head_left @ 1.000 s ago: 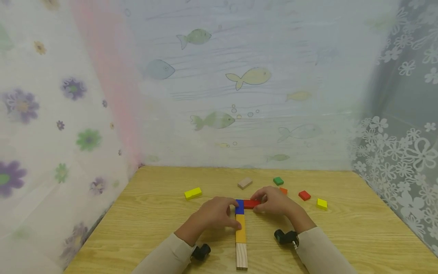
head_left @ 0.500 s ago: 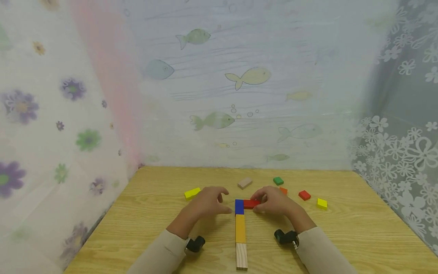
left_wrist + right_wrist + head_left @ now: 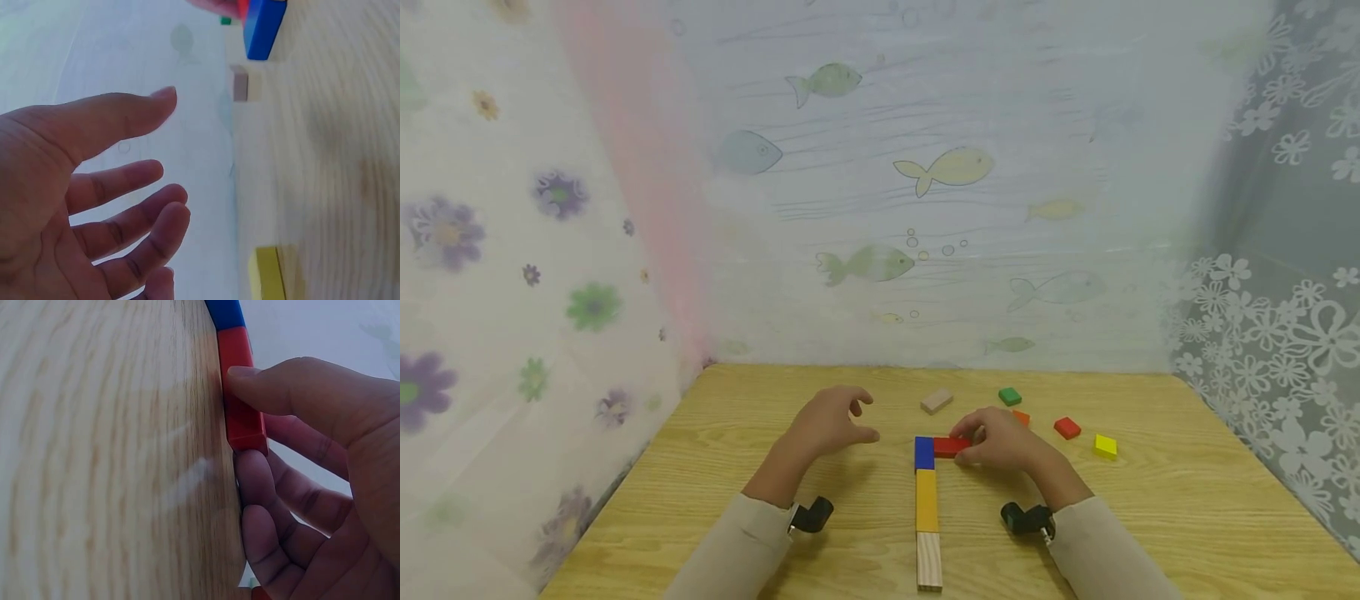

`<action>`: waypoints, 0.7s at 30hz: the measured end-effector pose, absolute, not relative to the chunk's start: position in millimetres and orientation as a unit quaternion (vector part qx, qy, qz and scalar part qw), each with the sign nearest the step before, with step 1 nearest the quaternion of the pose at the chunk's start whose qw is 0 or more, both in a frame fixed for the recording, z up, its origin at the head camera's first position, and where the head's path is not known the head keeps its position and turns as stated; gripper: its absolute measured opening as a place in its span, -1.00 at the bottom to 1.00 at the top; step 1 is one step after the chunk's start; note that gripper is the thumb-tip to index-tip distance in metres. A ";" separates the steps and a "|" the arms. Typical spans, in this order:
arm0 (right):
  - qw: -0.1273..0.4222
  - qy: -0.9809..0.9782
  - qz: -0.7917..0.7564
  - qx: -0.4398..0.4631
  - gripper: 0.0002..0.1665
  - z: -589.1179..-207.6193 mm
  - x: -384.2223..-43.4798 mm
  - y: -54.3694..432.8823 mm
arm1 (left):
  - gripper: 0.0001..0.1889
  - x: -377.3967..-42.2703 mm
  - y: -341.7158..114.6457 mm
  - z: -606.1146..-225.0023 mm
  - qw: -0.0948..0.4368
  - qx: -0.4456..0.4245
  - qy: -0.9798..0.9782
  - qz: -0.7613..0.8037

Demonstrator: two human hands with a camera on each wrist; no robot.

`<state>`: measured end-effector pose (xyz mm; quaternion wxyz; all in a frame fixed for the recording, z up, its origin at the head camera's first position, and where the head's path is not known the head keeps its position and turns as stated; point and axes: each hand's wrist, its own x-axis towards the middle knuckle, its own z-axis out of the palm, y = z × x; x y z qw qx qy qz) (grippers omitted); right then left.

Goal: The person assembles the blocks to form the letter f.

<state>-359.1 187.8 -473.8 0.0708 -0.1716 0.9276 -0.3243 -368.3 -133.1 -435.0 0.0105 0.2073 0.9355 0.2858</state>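
Note:
In the head view, a row of wooden blocks runs away from the near edge: a plain wood block [image 3: 928, 562], an orange-yellow block [image 3: 927, 500], then a blue block [image 3: 924, 452]. A red block [image 3: 949, 447] lies crosswise against the blue one's right side, forming a corner. My right hand [image 3: 1003, 442] grips that red block by its right part, the thumb [image 3: 247, 378] along its side. Left of the row, my left hand [image 3: 831, 423] is raised with nothing in it, fingers loosely bent and apart. It hides a yellow block [image 3: 267, 274], which shows in the left wrist view.
Behind the row lies a pale wood block [image 3: 937, 402]. To the right are scattered a green block [image 3: 1010, 397], an orange block [image 3: 1022, 417] partly behind the right hand, a small red block [image 3: 1067, 428] and a small yellow block [image 3: 1105, 447]. A fish-printed curtain [image 3: 865, 200] closes the back.
My left hand has let go of the blue and orange-yellow blocks and moved left and away from me, now covering the yellow block. The right hand stays on the red block.

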 end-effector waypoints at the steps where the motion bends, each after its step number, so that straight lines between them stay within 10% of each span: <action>1: 0.071 0.927 -0.325 -0.171 -0.62 -473.6 -358.8 187.7 | -0.43 -369.0 -136.2 -433.6 0.007 0.201 0.937 0.287; 21: 0.073 0.921 -0.335 -0.185 -0.63 -471.6 -356.6 190.1 | -0.47 -392.4 -188.8 -435.1 -0.001 0.119 0.937 0.329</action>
